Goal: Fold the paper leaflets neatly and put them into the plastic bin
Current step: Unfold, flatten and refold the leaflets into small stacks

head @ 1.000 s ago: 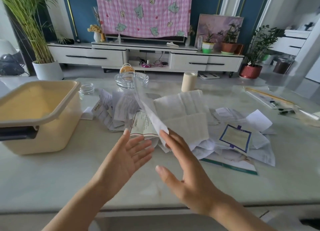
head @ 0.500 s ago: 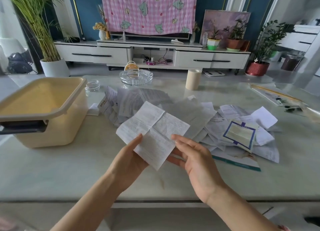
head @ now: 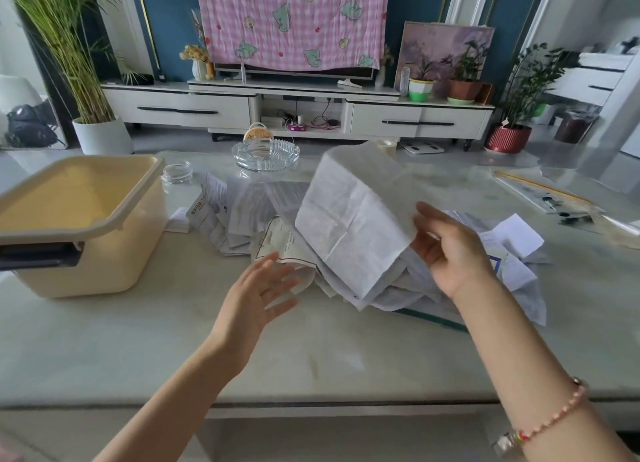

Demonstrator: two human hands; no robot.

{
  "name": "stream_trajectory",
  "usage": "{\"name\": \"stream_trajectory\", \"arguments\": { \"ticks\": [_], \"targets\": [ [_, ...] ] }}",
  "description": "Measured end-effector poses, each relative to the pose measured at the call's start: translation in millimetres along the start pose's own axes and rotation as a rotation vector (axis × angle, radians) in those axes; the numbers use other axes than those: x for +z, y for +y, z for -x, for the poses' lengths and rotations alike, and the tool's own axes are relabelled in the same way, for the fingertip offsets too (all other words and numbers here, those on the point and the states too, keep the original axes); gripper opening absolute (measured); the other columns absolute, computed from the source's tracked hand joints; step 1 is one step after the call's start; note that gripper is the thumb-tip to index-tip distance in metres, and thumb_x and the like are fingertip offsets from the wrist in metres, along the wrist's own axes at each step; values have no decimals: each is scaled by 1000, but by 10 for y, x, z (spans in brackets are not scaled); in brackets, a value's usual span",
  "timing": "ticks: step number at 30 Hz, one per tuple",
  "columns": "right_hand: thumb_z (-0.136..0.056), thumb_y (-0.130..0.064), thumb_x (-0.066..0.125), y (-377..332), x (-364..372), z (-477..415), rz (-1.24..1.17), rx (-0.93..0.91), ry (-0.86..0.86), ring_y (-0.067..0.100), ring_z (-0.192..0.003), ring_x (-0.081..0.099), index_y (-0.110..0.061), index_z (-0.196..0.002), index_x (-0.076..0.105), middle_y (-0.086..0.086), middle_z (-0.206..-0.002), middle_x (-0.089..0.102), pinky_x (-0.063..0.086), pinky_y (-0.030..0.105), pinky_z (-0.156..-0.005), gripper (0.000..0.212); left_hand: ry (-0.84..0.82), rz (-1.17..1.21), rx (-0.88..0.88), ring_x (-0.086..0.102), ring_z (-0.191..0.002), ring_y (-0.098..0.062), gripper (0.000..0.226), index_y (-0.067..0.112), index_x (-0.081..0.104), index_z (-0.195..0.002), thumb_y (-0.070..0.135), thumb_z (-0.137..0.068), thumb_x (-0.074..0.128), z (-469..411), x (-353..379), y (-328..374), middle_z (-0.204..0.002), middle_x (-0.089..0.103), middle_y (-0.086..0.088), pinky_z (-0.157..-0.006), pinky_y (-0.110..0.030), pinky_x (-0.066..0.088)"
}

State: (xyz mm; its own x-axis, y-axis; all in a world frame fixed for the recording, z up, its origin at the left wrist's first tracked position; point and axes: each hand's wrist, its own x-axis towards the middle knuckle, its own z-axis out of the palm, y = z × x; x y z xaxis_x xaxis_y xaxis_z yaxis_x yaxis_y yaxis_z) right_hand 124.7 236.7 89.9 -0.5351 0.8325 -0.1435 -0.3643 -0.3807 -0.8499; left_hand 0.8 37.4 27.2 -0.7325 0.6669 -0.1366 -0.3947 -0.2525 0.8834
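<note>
Since the leaflet (head: 346,219) looks thin and limp, both edges need holding: one pinched by right hand (head: 450,253); left hand (head: 256,298) spread, empty.

Creased, apparently printed leaflet (head: 353,219) aloft, loose pile (head: 242,219) beneath, cream bin (head: 104,264) left

Creased leaflet (head: 349,219) lifted over the paper pile (head: 242,215)
Right hand (head: 446,253) pinches its right edge; left hand (head: 256,295) hovers nearby, fingers spread; cream plastic bin (head: 104,253) stands at left.
</note>
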Motion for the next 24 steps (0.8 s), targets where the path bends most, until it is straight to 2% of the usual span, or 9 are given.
{"name": "stream_trajectory", "arguments": {
  "ticks": [6,9,11,14,16,18,20,22,24],
  "targets": [
    [-90,2,54,56,-230,-540,201,-69,70,13,-76,60,-3,-120,58,4,-92,63,56,18,-60,31,18,-52,20,67,-93,-21,26,12,58,-114,8,-92,44,-41,31,-37,-103,70,-6,-88,-42,50],
    [-91,-3,56,94,-323,-680,337,-95,103,17,-88,60,-2,-127,55,10,-112,61,53,28,-79,36,8,-44,17,68,-93,-21,25,10,61,-110,7,-92,43,-62,42,-51,-103,71,-7,-84,-40,51],
    [-92,-12,58,87,-375,-740,467,-144,113,21,-108,55,-5,-131,51,11,-132,53,47,29,-89,40,5,-35,9,68,-94,-21,25,9,61,-109,5,-93,42,-67,43,-59,-103,71,-8,-83,-39,51],
    [-93,-24,56,72,-406,-734,1084,-401,286,27,-138,27,-8,-136,45,15,-153,22,30,36,-108,48,1,-33,6,69,-92,-21,25,9,62,-106,4,-93,41,-75,29,-71,-101,72,-7,-83,-39,52],
    [-90,-19,58,124,-301,-571,1307,-701,352,34,-137,28,-4,-129,50,22,-148,29,26,39,-109,43,-12,-37,15,69,-91,-21,21,9,63,-104,7,-88,48,-75,14,-70,-99,72,-7,-81,-38,54],
    [-88,-17,60,276,-99,-283,1284,-763,32,31,-127,42,-2,-124,54,18,-134,48,27,25,-103,39,-26,-32,20,70,-89,-20,26,9,63,-103,10,-77,58,-69,7,-63,-97,73,-7,-78,-36,56],
    [-90,-27,59,550,63,34,1342,-645,-363,23,-132,37,-6,-135,44,11,-140,43,23,18,-103,52,-30,-40,21,69,-89,-21,22,8,63,-103,10,-82,54,-65,-2,-53,-97,73,-7,-79,-37,55],
    [-92,-34,53,784,85,163,1555,-652,-493,19,-142,19,-12,-145,27,7,-153,23,14,25,-112,63,-25,-39,12,68,-93,-23,24,8,63,-103,7,-92,42,-57,3,-41,-99,72,-8,-80,-38,53],
    [-93,-25,49,892,34,153,1683,-668,-464,22,-143,16,-11,-145,24,9,-154,19,16,31,-115,60,-21,-45,5,67,-96,-25,26,8,63,-103,8,-94,39,-36,-4,-32,-102,71,-10,-78,-37,54]
  ]
}}
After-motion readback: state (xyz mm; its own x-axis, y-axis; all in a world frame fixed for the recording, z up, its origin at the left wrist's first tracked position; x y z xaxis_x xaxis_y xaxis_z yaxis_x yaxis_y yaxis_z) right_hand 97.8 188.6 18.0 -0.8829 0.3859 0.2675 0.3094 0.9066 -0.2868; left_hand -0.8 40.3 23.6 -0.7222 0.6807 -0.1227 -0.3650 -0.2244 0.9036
